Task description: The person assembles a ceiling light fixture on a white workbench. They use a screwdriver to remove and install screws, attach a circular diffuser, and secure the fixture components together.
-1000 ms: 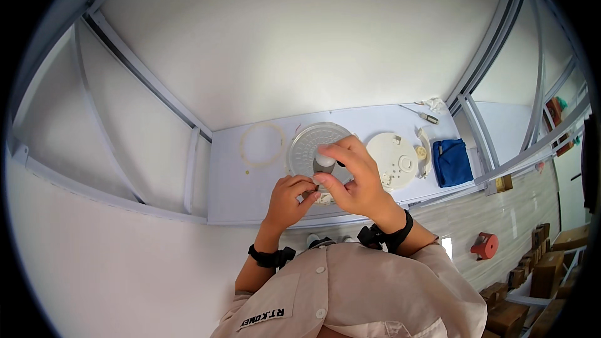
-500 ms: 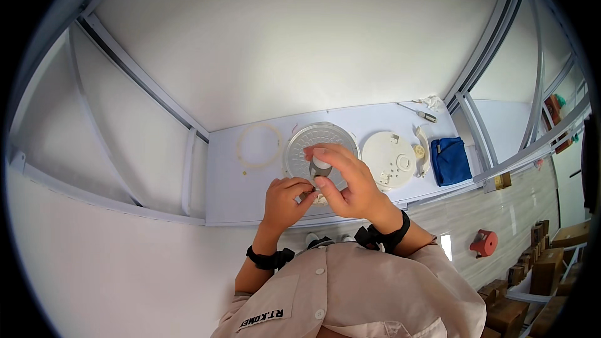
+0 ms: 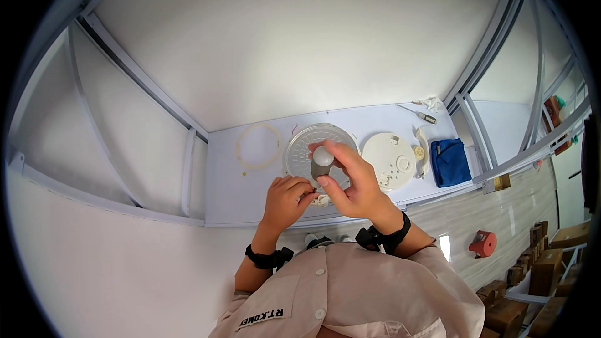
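My right hand [image 3: 355, 180] is closed round the grey handle of a screwdriver [image 3: 322, 161], which stands roughly upright with its pale, rounded end facing up. Its lower end is hidden from above. Just left of it, my left hand [image 3: 287, 200] is pinched shut at the near rim of the round silver metal pan [image 3: 300, 144]. What those fingertips hold is too small to name. Between my hands, a small cream part [image 3: 322, 200] shows at the pan's near edge. Both hands are above the near part of the white table [image 3: 235, 203].
A thin cream ring [image 3: 240, 150] lies left of the pan. To the right are a white round cover [image 3: 379, 156], a curved white strip [image 3: 426, 153], a blue pouch [image 3: 451, 161] and another screwdriver [image 3: 427, 116]. Grey frame posts [image 3: 190, 172] flank the table; a red stool [image 3: 483, 244] stands on the floor.
My right hand has turned its grip, and the screwdriver's rounded end now shows more fully between thumb and fingers. My left hand stays in nearly the same place.
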Action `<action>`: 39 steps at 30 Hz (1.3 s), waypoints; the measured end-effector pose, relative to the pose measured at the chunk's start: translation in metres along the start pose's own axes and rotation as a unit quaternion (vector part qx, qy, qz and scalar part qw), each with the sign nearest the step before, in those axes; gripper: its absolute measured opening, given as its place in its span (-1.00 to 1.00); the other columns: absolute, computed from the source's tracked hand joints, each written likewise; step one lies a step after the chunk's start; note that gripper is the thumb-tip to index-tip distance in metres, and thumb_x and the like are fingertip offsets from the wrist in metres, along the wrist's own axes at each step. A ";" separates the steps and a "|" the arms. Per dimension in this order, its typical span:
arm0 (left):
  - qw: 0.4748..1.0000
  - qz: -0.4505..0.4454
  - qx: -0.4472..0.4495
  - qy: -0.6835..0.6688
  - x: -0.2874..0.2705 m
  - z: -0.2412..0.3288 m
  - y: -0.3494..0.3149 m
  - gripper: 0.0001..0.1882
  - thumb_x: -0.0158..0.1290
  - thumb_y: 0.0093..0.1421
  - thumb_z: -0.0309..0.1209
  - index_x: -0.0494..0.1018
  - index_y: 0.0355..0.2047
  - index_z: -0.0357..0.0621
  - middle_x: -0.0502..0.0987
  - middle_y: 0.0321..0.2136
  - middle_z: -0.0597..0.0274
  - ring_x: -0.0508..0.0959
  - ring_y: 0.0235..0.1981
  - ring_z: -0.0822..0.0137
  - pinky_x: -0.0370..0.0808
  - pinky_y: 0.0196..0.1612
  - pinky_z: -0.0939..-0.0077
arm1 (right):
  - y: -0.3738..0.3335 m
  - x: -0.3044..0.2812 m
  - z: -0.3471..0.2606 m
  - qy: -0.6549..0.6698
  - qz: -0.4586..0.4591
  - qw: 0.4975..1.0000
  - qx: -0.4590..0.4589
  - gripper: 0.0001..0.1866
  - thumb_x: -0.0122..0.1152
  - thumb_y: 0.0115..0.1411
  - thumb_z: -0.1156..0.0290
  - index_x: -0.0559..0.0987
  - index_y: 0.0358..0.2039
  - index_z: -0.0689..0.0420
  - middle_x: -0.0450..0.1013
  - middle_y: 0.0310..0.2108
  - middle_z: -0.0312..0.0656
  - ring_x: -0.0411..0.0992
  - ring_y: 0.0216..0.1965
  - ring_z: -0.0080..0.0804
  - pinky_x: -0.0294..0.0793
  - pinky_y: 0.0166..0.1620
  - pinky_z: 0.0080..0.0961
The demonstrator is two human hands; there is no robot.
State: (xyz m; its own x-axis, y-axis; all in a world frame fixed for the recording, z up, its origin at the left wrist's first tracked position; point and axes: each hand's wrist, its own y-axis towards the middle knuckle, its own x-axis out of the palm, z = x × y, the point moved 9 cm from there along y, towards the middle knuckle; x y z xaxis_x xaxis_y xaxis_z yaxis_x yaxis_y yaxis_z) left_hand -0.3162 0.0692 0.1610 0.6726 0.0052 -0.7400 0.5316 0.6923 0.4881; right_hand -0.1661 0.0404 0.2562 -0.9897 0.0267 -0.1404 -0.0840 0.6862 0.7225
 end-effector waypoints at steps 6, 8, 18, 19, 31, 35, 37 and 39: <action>1.000 -0.021 -0.008 -0.019 0.003 -0.008 -0.001 -0.81 0.40 0.11 -0.31 0.63 -0.35 -0.08 0.66 -0.33 0.38 0.59 -0.31 0.20 0.47 -0.20 0.25 | 0.017 -0.001 -0.024 -0.102 0.005 0.992 -0.072 -0.30 0.50 0.10 0.51 0.50 0.29 0.24 0.50 0.11 0.06 0.53 0.06 -0.01 0.57 0.11 -0.24; 0.999 -0.023 -0.006 -0.043 0.002 -0.003 0.002 -0.83 0.39 0.12 -0.34 0.65 -0.33 -0.09 0.66 -0.31 0.36 0.60 -0.31 0.19 0.50 -0.19 0.24 | 0.014 -0.002 -0.022 -0.124 0.023 0.989 -0.075 -0.29 0.52 0.08 0.52 0.52 0.28 0.24 0.50 0.07 0.03 0.52 0.04 -0.02 0.57 0.10 -0.24; 0.997 -0.043 0.028 -0.058 -0.003 -0.002 0.008 -0.90 0.37 0.09 -0.44 0.68 -0.37 -0.12 0.69 -0.28 0.39 0.58 -0.36 0.19 0.54 -0.26 0.26 | 0.011 -0.005 -0.010 -0.088 -0.003 0.994 -0.067 -0.23 0.47 0.10 0.59 0.43 0.35 0.27 0.50 0.02 0.07 0.54 -0.05 -0.15 0.58 -0.02 -0.37; 0.997 -0.042 0.030 -0.054 -0.003 -0.002 0.008 -0.90 0.37 0.08 -0.44 0.68 -0.38 -0.12 0.68 -0.28 0.39 0.57 -0.36 0.20 0.54 -0.26 0.26 | 0.013 -0.004 -0.013 -0.104 -0.009 0.992 -0.076 -0.22 0.47 0.10 0.59 0.42 0.36 0.27 0.51 0.02 0.07 0.55 -0.05 -0.15 0.58 -0.02 -0.38; 0.995 -0.054 0.072 -0.037 -0.003 0.000 0.013 -0.88 0.38 0.09 -0.39 0.66 -0.42 -0.11 0.66 -0.32 0.40 0.55 -0.33 0.23 0.50 -0.22 0.28 | 0.015 -0.002 -0.016 -0.073 0.004 0.996 -0.047 -0.25 0.52 0.09 0.53 0.48 0.33 0.24 0.50 -0.04 -0.04 0.49 -0.14 -0.16 0.57 -0.05 -0.32; 0.996 -0.056 0.053 -0.053 -0.003 -0.005 0.013 -0.87 0.38 0.09 -0.38 0.66 -0.41 -0.10 0.67 -0.31 0.40 0.56 -0.32 0.22 0.52 -0.22 0.27 | 0.020 0.000 -0.022 -0.155 -0.006 0.987 -0.042 -0.25 0.46 0.10 0.56 0.45 0.34 0.31 0.56 0.03 0.04 0.58 0.05 -0.10 0.58 0.05 -0.31; 0.994 -0.067 0.052 -0.066 -0.002 -0.006 0.015 -0.87 0.39 0.09 -0.37 0.67 -0.40 -0.10 0.67 -0.31 0.40 0.57 -0.31 0.22 0.53 -0.21 0.26 | 0.015 -0.003 -0.014 -0.196 0.001 0.981 0.004 -0.28 0.43 0.12 0.57 0.46 0.32 0.32 0.56 0.05 0.04 0.58 0.04 -0.09 0.58 0.06 -0.32; 0.992 -0.076 0.071 -0.074 0.000 -0.006 0.015 -0.86 0.39 0.09 -0.35 0.68 -0.39 -0.09 0.68 -0.31 0.39 0.58 -0.30 0.21 0.55 -0.19 0.26 | 0.014 -0.006 -0.010 -0.207 0.020 0.977 0.039 -0.30 0.42 0.12 0.56 0.47 0.31 0.31 0.56 0.04 0.03 0.58 0.00 -0.12 0.57 0.04 -0.35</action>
State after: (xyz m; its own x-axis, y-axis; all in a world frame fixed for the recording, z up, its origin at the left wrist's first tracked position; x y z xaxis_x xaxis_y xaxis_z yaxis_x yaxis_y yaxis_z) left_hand -0.3113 0.0836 0.1654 0.6411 -0.2051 -0.7395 0.6934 0.5677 0.4437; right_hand -0.1628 0.0426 0.2733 -0.8589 0.3359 -0.3867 -0.0207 0.7317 0.6814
